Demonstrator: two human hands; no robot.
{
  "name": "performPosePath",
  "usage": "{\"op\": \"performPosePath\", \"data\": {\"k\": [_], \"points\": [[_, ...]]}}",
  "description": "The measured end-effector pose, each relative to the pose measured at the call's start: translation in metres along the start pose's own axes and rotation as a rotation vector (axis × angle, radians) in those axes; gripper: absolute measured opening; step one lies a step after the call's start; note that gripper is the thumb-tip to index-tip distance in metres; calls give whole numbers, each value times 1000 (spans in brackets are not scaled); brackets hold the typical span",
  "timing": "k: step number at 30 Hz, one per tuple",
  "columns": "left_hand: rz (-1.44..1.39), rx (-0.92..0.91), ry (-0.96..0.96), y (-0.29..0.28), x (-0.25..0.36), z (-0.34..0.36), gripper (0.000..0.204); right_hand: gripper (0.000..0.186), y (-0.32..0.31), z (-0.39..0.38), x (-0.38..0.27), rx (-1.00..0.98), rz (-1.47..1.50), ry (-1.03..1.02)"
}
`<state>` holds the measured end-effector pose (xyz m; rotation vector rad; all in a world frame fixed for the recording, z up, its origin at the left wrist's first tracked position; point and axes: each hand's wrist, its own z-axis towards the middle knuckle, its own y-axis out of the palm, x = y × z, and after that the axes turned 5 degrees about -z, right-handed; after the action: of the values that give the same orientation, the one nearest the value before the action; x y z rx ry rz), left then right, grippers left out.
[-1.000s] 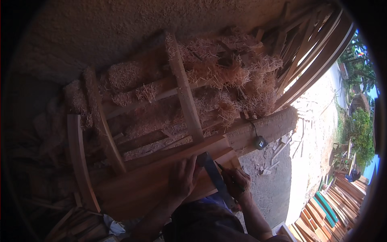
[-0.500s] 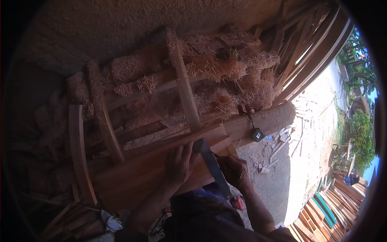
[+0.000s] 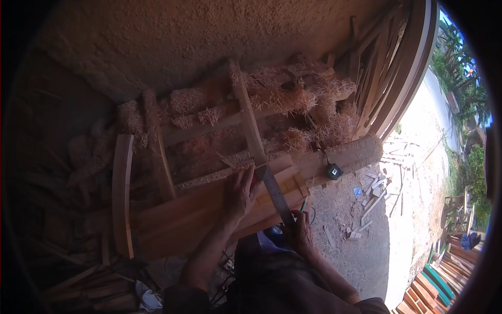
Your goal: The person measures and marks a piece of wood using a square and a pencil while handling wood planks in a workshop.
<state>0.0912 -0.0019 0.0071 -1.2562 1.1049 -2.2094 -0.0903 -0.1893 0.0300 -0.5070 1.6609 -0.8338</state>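
A dark metal carpenter's square (image 3: 277, 195) lies slantwise across the end of a stack of reddish wooden boards (image 3: 183, 222). My left hand (image 3: 239, 194) is closed on its upper end, where a bit of red shows beside the fingers. My right hand (image 3: 299, 232) grips the blade's lower end, at the boards' near edge. A thin green stick, perhaps a pencil (image 3: 304, 204), pokes up from the right fingers. Part of each hand's grip is hidden from view.
A tape measure (image 3: 333, 171) rests on a thick beam (image 3: 361, 152). Wood shavings (image 3: 293, 99) heap over the timber frame behind. A curved wooden piece (image 3: 122, 193) stands at left. Long planks (image 3: 408, 73) lean at back right; offcuts (image 3: 374, 196) litter the ground.
My right hand has shifted from beside the blade down to its lower end. The left hand has moved slightly right and up the square, and the view has shifted.
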Motion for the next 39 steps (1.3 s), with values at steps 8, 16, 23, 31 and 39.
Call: {"op": "performPosePath", "data": {"k": [8,16,23,31,39], "points": [[258,-266,-52,-72,13,-97,114,56,-26,9,44,260,95,-32],[189,-189,-96,-95,-22,-139,113,60,-38,-17,64,315,389,52],[250,7,-248,-201,-61,-170,112,42,-30,-27,7,363,278,25],[410,88,-685,-322,-214,-203,113,35,15,-15,-87,321,223,-166],[356,17,-840,-342,-363,-224,125,45,46,-43,-114,182,140,19]]}}
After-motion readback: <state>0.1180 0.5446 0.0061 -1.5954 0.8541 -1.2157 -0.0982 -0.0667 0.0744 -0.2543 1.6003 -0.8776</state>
